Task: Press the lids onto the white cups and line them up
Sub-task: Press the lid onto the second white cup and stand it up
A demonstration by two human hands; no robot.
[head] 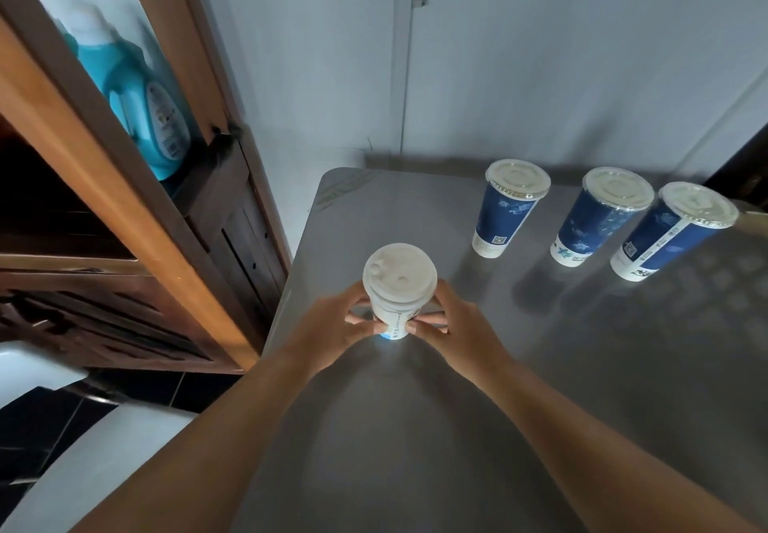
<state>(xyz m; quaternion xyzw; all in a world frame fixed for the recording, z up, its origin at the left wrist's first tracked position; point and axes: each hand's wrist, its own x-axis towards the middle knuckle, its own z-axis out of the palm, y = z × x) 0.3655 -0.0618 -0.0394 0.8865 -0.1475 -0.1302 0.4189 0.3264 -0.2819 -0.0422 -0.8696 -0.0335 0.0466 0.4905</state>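
Left hand point(332, 326) and right hand point(453, 324) curl their fingers round the lower wall of a white cup point(395, 316) standing between them on the steel worktop point(457, 428), its lid point(399, 277) just above the fingertips; an even press round the rim, cup held upright, should seat it squarely.

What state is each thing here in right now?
white cup: upright, held between both hands
white lid: on the cup
left hand: grips the cup
right hand: grips the cup
left blue cup: standing, lidded
middle blue cup: standing, lidded
right blue cup: standing, lidded
blue bottle: standing upright
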